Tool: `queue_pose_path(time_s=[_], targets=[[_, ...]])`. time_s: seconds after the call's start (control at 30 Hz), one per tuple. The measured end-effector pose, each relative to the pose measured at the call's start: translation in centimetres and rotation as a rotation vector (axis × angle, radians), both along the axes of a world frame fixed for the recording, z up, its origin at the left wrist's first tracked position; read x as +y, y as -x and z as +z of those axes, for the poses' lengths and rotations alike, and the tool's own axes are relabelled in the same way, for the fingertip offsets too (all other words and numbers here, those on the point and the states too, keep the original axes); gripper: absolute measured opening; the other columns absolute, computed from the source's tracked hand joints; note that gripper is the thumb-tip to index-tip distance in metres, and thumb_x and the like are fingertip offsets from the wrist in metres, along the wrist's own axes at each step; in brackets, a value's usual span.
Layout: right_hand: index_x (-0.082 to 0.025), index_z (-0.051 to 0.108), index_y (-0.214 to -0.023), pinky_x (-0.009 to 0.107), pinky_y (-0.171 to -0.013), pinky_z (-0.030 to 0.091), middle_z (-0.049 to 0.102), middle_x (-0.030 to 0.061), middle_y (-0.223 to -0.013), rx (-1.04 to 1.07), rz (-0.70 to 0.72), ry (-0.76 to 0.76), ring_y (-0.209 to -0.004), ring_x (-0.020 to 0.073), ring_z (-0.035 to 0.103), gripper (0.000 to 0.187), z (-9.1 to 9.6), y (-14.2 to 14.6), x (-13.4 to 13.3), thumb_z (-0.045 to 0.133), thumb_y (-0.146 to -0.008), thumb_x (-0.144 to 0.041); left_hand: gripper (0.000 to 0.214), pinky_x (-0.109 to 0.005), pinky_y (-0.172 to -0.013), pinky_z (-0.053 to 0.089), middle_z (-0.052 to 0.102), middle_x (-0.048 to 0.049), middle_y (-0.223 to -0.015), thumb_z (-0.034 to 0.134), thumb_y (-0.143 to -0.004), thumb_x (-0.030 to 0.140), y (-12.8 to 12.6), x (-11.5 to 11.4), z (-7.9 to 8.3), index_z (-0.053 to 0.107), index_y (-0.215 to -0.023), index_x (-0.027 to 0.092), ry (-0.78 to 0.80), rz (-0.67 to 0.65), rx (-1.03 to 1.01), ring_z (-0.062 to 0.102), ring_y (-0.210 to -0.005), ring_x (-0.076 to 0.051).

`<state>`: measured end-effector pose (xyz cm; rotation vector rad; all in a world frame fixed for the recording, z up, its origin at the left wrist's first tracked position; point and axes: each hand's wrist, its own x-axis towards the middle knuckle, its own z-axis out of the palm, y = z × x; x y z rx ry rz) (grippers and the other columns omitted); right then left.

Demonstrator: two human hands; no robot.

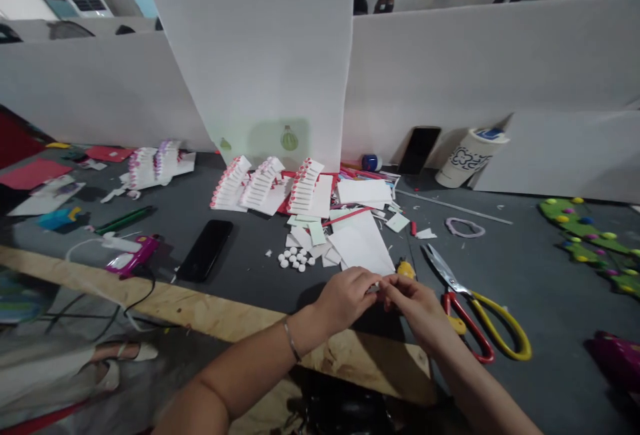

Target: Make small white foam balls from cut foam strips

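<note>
A thin silver bangle is circling the wearer's left wrist, the narrow polished band hanging slightly loose just behind the left hand, while both forearms are showing bare, from the right hand back toward the elbows.

Scissors: red and yellow handles. Green felt strip: yellow, blue, pink dots.

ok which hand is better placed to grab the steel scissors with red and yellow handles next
Right, probably: the right hand sits beside the steel scissors with red and yellow handles, while the left hand lies farther away, beyond the right.
</note>
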<state>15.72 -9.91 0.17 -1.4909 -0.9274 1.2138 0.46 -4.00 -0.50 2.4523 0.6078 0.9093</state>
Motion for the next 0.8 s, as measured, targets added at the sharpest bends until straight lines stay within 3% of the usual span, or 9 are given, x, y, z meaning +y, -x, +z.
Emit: queue_pose_path(time_s=[0.2, 0.3, 0.43, 0.8], targets=[[-0.016, 0.064, -0.067, 0.024, -0.052, 0.039, 0.056, -0.0025, -0.062, 0.012, 0.065, 0.025, -0.053, 0.0107, 0.05, 0.042, 0.4, 0.3, 0.1, 0.075, -0.063, -0.057, 0.015, -0.029, -0.074, 0.052, 0.07, -0.0079, -0.085, 0.049, -0.092, 0.018, 0.3, -0.1, -0.1, 0.064, -0.094, 0.015, 0.049, 0.027, 0.008, 0.065, -0.08, -0.018], [-0.016, 0.069, -0.076, 0.024, -0.053, 0.042, 0.059, -0.0007, -0.068, 0.124, 0.085, 0.017, -0.056, 0.0105, 0.051, 0.04, 0.9, 0.1, 0.0, 0.075, -0.066, -0.054, 0.012, -0.027, -0.074, 0.052, 0.071, -0.0059, -0.085, 0.055, -0.089, 0.021, 0.4, 0.1, 0.6, 0.067, -0.092, 0.017, 0.165, 0.06, -0.092, 0.065, -0.078, -0.016], [-0.016, 0.072, -0.083, 0.023, -0.05, 0.043, 0.063, 0.0055, -0.078, 0.326, 0.057, 0.041, -0.071, 0.0171, 0.058, 0.041, 1.6, 0.0, -0.2, 0.071, -0.071, -0.055, 0.012, -0.024, -0.069, 0.052, 0.07, -0.0046, -0.083, 0.063, -0.084, 0.024, 0.6, 0.4, 1.7, 0.07, -0.092, 0.019, 0.315, 0.117, -0.247, 0.065, -0.076, -0.015], [-0.016, 0.069, -0.069, 0.023, -0.05, 0.044, 0.059, -0.0013, -0.066, 0.278, 0.141, 0.04, -0.055, 0.0094, 0.048, 0.037, 1.4, 0.9, -0.4, 0.076, -0.065, -0.053, 0.017, -0.027, -0.076, 0.051, 0.066, -0.0068, -0.088, 0.059, -0.086, 0.02, 1.4, -0.7, 2.4, 0.071, -0.097, 0.018, 0.228, 0.051, -0.121, 0.062, -0.083, -0.016]])
